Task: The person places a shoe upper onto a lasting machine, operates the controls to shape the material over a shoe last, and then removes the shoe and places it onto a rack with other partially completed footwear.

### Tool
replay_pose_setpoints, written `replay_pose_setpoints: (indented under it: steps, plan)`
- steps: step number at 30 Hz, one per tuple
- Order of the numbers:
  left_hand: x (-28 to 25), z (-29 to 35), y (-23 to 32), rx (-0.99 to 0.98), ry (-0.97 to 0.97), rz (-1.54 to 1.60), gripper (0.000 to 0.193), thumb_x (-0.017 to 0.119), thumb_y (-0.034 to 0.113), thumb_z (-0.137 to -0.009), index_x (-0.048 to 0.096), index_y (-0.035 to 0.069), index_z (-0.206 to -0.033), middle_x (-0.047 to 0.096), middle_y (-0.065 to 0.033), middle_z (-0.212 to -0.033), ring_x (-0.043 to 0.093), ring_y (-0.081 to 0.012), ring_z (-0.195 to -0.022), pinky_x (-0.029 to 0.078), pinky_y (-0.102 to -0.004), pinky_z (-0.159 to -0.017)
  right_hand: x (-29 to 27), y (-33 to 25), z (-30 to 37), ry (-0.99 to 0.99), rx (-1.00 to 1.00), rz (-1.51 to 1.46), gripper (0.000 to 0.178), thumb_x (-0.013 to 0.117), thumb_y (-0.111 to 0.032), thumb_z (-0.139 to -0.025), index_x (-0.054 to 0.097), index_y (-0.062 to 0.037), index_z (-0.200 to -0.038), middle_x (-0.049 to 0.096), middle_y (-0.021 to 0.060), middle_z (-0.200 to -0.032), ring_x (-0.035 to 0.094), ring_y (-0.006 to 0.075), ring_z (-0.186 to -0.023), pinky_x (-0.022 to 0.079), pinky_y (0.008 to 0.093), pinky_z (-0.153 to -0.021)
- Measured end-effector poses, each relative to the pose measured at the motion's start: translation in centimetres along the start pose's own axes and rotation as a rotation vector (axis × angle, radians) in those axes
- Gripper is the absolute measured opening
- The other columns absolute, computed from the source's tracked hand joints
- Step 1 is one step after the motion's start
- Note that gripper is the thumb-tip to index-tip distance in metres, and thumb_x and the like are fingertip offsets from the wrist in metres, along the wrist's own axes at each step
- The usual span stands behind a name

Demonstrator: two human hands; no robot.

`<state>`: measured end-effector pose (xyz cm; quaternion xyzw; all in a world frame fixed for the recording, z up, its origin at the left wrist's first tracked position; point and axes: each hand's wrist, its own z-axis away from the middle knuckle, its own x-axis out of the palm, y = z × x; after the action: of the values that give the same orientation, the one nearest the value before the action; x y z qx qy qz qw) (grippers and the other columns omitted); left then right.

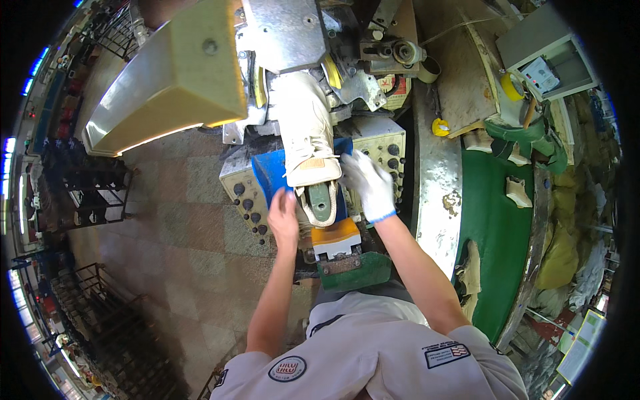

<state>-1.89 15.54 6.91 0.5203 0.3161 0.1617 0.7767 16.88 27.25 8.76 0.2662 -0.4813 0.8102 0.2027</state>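
A cream lace-up shoe upper [308, 127] sits on the machine, its toe end under the metal head and its heel end toward me. A grey-green shoe last [323, 202] shows through the heel opening. My bare left hand [284, 217] is at the left of the heel, fingers up and slightly apart; whether they touch the shoe I cannot tell. My right hand [371, 184], in a white glove with a blue cuff, is beside the shoe's right side. Its fingers are stretched out and blurred. An orange heel pad [335, 233] lies just below the heel.
A large metal lamp-like hood [177, 73] hangs at upper left. Control panels with black knobs [393, 157] flank the blue guard [269, 170]. On the right, a green-topped bench [490, 233] carries shoe pieces [518, 192]. Dark racks [110, 327] stand at left.
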Motion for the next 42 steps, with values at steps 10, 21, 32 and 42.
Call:
replay_pose_setpoints:
  steps: [10,21,32,42]
  plan:
    - [3.5,4.0,-14.8,-0.174,-0.074,-0.476,0.091,0.08,0.043,-0.079,0.04,-0.011,-0.142,0.064,-0.0321,-0.12,0.066,-0.0488,-0.106,0.055,-0.0528,-0.088,-7.0,-6.8,8.3,0.038,-0.038,0.141,0.047,0.039,-0.019,-0.109,0.043,0.012,-0.144,0.057,0.0307,-0.137,0.066,0.0419,-0.116,0.062,0.0481,-0.091]
    - [-11.4,7.9,0.7,-0.237,-0.31,-0.355,0.056,0.087,0.028,-0.066,0.073,-0.002,-0.112,0.077,-0.0188,-0.099,0.075,-0.031,-0.092,0.057,-0.0412,-0.085,-3.4,-9.6,10.7,-0.081,-0.05,0.286,0.061,0.062,-0.026,-0.102,0.042,0.0116,-0.145,0.061,0.0293,-0.132,0.068,0.0397,-0.113,0.061,0.0465,-0.088]
    - [-4.5,16.0,23.6,0.14,-0.461,0.205,0.055,0.071,0.017,-0.092,0.059,-0.002,-0.142,0.072,-0.0163,-0.119,0.067,-0.0178,-0.095,0.054,-0.0286,-0.082,-0.9,-10.9,13.6,-0.452,0.087,-0.021,0.084,0.08,-0.042,-0.084,0.047,0.0043,-0.146,0.064,0.0157,-0.13,0.064,0.0246,-0.115,0.053,0.0401,-0.1]
    - [0.8,6.6,17.0,0.26,0.098,-0.387,0.06,0.072,0.034,-0.095,0.059,-0.004,-0.14,0.068,-0.0131,-0.131,0.062,-0.0281,-0.115,0.047,-0.0387,-0.104,-38.4,-25.8,20.4,0.397,0.115,-0.257,0.058,0.078,-0.041,-0.089,0.062,0.0001,-0.127,0.072,0.015,-0.11,0.072,0.0273,-0.094,0.06,0.043,-0.086]
